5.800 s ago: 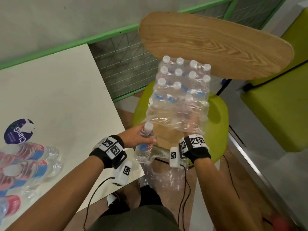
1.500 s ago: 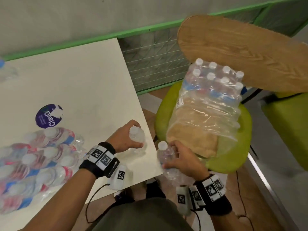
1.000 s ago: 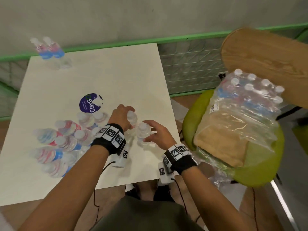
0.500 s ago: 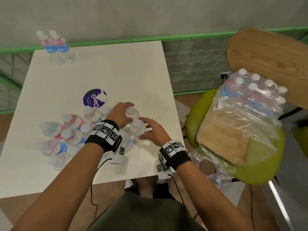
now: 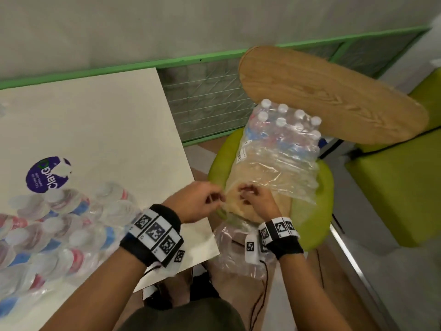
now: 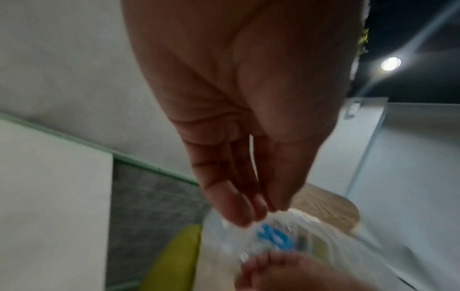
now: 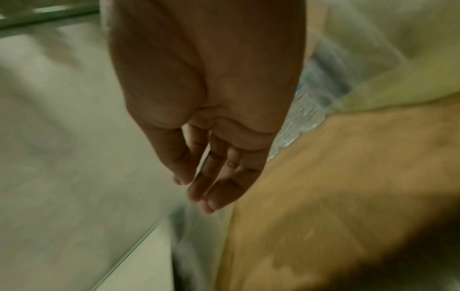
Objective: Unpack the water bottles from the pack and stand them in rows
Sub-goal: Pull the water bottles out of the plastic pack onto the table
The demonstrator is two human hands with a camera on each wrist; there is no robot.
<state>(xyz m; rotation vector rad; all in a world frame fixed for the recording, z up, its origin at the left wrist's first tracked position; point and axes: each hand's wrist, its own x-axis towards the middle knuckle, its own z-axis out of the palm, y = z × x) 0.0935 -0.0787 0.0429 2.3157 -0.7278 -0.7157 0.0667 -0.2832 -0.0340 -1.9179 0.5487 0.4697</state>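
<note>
The shrink-wrapped pack (image 5: 281, 149) lies on a green chair seat (image 5: 322, 182), with several white-capped bottles at its far end and bare cardboard (image 5: 241, 177) at the near, open end. My left hand (image 5: 214, 199) is at that opening; in the left wrist view its fingertips (image 6: 239, 214) and thumb close on the plastic wrap (image 6: 273, 236). Beside it, my right hand (image 5: 245, 194) hovers over the cardboard; in the right wrist view its fingers (image 7: 211, 196) hang loose and hold nothing. Several unpacked bottles (image 5: 59, 225) stand grouped on the white table (image 5: 95, 127), blurred.
A wooden chair back (image 5: 334, 96) rises behind the pack. Loose torn wrap (image 5: 238, 254) hangs off the seat's front between chair and table. A green bench (image 5: 405, 182) stands at the right. A purple sticker (image 5: 47, 174) marks the table.
Half a second ago both hands held bottles on the table beside the group. They have let go and moved right to the pack's open end; the view swung right.
</note>
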